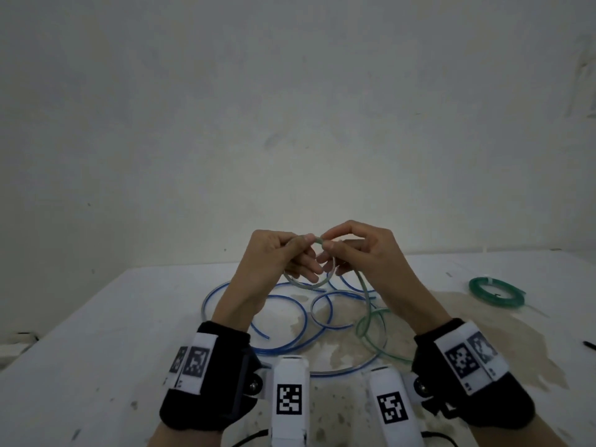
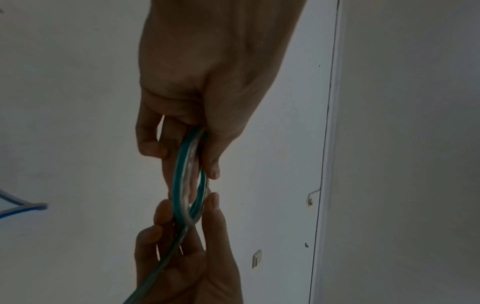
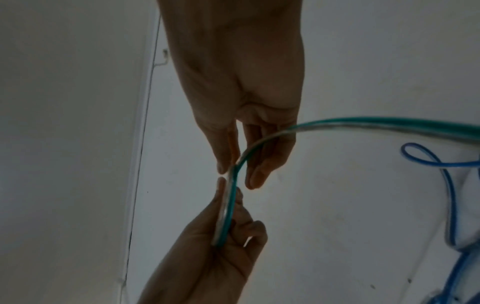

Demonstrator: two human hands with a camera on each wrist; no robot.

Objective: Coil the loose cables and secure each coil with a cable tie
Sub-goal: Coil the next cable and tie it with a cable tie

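Note:
Both hands are raised above the white table (image 1: 96, 333) and meet at a small loop of the green cable (image 1: 367, 296). My left hand (image 1: 303, 242) pinches the loop (image 2: 192, 174) between thumb and fingers. Facing it, my right hand (image 1: 326, 242) pinches the same cable (image 3: 235, 174) fingertip to fingertip. From the right hand the green cable trails down to loose turns on the table. Under the hands a loose blue cable (image 1: 292, 300) lies in wide curls. A finished green coil (image 1: 496, 291), bound with a white tie, lies at the right.
The wall stands close behind the table's far edge. A brownish stain (image 1: 458, 317) spreads over the table's middle and right. A small black item (image 1: 589, 344) sits at the right edge of view. Some objects (image 1: 14, 345) lie off the table's left side.

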